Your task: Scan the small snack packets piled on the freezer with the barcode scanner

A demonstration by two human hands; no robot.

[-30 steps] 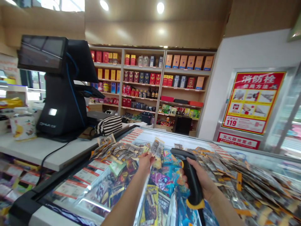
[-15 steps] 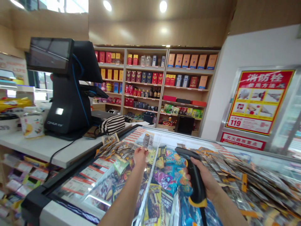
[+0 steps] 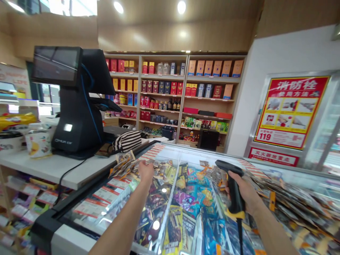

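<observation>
At the far left a white counter carries a printed paper cup and a black till with its screen turned to the left. A black cable runs from the till over the counter's edge. Just right of the till lies a striped pouch. The counter meets a chest freezer with a sliding glass lid, and wrapped ice creams show through the glass. A heap of small packets lies on the lid's near left corner, close to the pouch. The left hand reaches out over the glass to the right edge of that heap. It is seen from the back with its fingers bent down onto the packets, and I cannot tell whether it grips one. Further right, the right hand is closed around the handle of a black scanner with a yellow band. It holds the scanner upright above the glass, head pointing left. More flat packets cover the lid on the right side. Behind stand wooden shelves of boxes and bottles, and a red poster hangs on the right wall.
</observation>
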